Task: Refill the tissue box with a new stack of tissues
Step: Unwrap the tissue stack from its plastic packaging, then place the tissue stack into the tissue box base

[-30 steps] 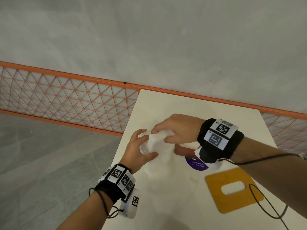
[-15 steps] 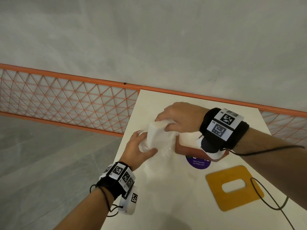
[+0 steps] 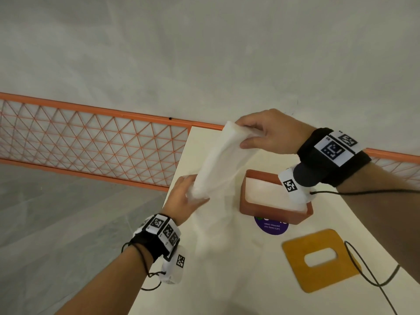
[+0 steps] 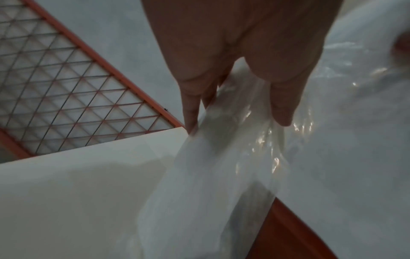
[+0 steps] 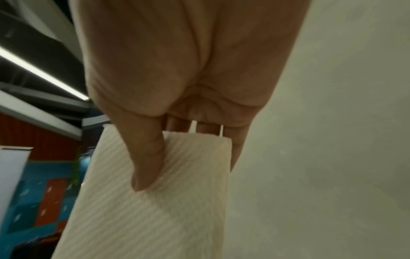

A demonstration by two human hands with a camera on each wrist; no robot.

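My right hand [image 3: 270, 133] pinches the top end of a white tissue stack [image 3: 218, 160], held tilted above the table; the thumb lies on its ribbed face [image 5: 166, 210]. My left hand [image 3: 184, 201] grips the clear plastic wrapper [image 4: 244, 140] around the stack's lower end, and loose film [image 3: 211, 223] hangs below it. The orange-brown tissue box [image 3: 268, 211] stands open on the table under my right wrist, with white inside. Its yellow lid [image 3: 327, 278] with an oval slot lies flat at the front right.
The white table [image 3: 227, 280] ends at a left edge close to my left wrist. A purple round sticker [image 3: 271, 227] shows in front of the box. An orange lattice rail [image 3: 91, 144] runs along the grey wall behind.
My right hand has risen up and back with the stack's top end, tilting the stack steeply. The left hand stayed at its lower end. The open box is now uncovered.
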